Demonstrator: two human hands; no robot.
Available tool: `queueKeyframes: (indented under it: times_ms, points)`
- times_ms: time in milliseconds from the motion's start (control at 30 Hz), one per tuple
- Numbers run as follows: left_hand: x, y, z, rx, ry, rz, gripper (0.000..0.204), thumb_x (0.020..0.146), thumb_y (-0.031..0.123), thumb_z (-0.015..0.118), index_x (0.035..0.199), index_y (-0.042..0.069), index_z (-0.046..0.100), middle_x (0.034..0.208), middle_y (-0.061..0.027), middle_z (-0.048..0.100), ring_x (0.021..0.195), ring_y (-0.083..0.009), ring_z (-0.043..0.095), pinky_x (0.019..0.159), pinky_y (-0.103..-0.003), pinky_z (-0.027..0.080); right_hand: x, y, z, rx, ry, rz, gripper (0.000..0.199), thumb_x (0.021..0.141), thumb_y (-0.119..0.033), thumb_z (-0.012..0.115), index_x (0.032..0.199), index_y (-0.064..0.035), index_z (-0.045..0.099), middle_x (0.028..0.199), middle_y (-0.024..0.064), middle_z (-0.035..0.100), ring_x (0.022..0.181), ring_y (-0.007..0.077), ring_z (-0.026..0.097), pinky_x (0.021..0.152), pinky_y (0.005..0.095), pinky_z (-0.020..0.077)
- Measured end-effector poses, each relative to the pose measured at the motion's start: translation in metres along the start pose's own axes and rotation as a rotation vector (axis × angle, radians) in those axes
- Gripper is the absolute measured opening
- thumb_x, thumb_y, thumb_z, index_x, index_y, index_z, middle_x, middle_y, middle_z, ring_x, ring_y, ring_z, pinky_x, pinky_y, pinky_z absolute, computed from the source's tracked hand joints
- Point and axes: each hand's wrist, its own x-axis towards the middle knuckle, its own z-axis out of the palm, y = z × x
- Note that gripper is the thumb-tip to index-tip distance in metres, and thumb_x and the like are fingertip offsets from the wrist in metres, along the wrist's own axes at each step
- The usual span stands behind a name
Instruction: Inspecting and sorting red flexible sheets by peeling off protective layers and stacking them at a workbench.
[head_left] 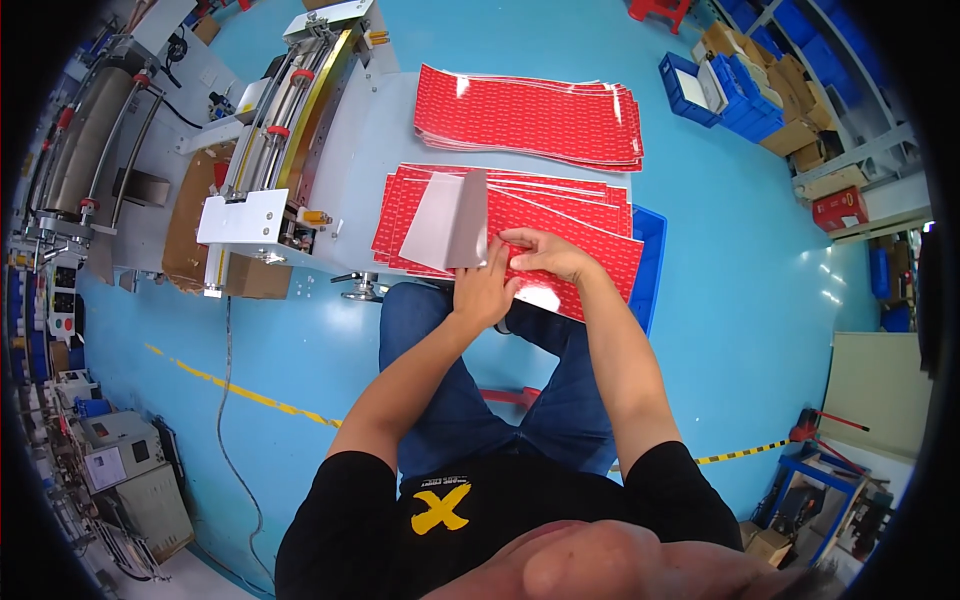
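Observation:
A stack of red sheets with a fine white pattern (580,215) lies fanned out on the table in front of me. On its top sheet, a pale film or backing (445,225) is folded up at the left, with a greyish flap standing along the fold. My left hand (484,292) rests at the foot of this flap, fingers stretched out and thumb apart. Beside it, my right hand (548,256) bends over the red sheet, its index finger and thumb apart and the other fingers partly hidden.
A second pile of red sheets (530,115) lies farther back on the grey table (385,120). A roller machine (285,130) stands at the left. A blue bin (650,255) sits by the table's right edge. Blue crates (740,95) and cardboard boxes stand at the far right.

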Motion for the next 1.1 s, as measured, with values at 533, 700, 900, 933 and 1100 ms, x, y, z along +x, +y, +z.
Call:
queueKeyframes:
  times_ms: [533, 700, 900, 933, 1100]
  points:
    - [0.03, -0.064, -0.033, 0.351, -0.149, -0.45, 0.093, 0.088, 0.067, 0.052, 0.152, 0.004, 0.028, 0.157, -0.0288, 0.019, 0.146, -0.0484, 0.013, 0.115, -0.063, 0.012, -0.056, 0.017, -0.026, 0.077, 0.545, -0.216, 0.037, 0.092, -0.016, 0.07, 0.123, 0.0017, 0.06, 0.115, 0.014, 0.069, 0.108, 0.0187, 0.065, 0.095, 0.0299, 0.0499]
    - [0.069, -0.089, -0.03, 0.275, -0.105, -0.206, 0.091, 0.089, 0.068, 0.05, 0.155, 0.01, 0.026, 0.159, -0.0265, 0.017, 0.148, -0.0458, 0.012, 0.117, -0.06, 0.011, -0.142, 0.066, -0.042, 0.145, 1.208, -0.171, 0.027, 0.093, -0.014, 0.065, 0.117, -0.0006, 0.064, 0.096, 0.0046, 0.068, 0.081, 0.0101, 0.061, 0.069, 0.0246, 0.0474]
    - [0.078, -0.085, -0.028, 0.362, -0.136, -0.328, 0.095, 0.086, 0.071, 0.052, 0.155, 0.012, 0.025, 0.159, -0.029, 0.014, 0.148, -0.0476, 0.008, 0.117, -0.06, 0.008, -0.181, 0.098, -0.019, 0.077, 1.003, 0.048, 0.028, 0.091, -0.012, 0.068, 0.118, -0.0019, 0.065, 0.093, 0.0017, 0.068, 0.077, 0.0061, 0.059, 0.062, 0.0214, 0.0434]
    - [0.077, -0.085, -0.03, 0.34, -0.132, -0.35, 0.096, 0.085, 0.071, 0.053, 0.156, 0.013, 0.023, 0.159, -0.0297, 0.012, 0.148, -0.0481, 0.007, 0.117, -0.06, 0.008, -0.179, 0.101, -0.017, 0.088, 0.957, -0.003, 0.029, 0.091, -0.012, 0.069, 0.117, -0.0017, 0.065, 0.093, 0.0012, 0.067, 0.078, 0.0054, 0.058, 0.062, 0.021, 0.0431]
    - [0.073, -0.068, -0.032, 0.307, -0.057, -0.257, 0.087, 0.087, 0.06, 0.059, 0.151, 0.008, 0.032, 0.157, -0.0285, 0.021, 0.146, -0.0462, 0.015, 0.116, -0.059, 0.013, -0.158, 0.11, -0.022, -0.006, 0.985, 0.023, 0.02, 0.09, -0.014, 0.07, 0.104, 0.0, 0.069, 0.083, 0.0003, 0.067, 0.072, 0.0053, 0.056, 0.062, 0.0226, 0.0437]
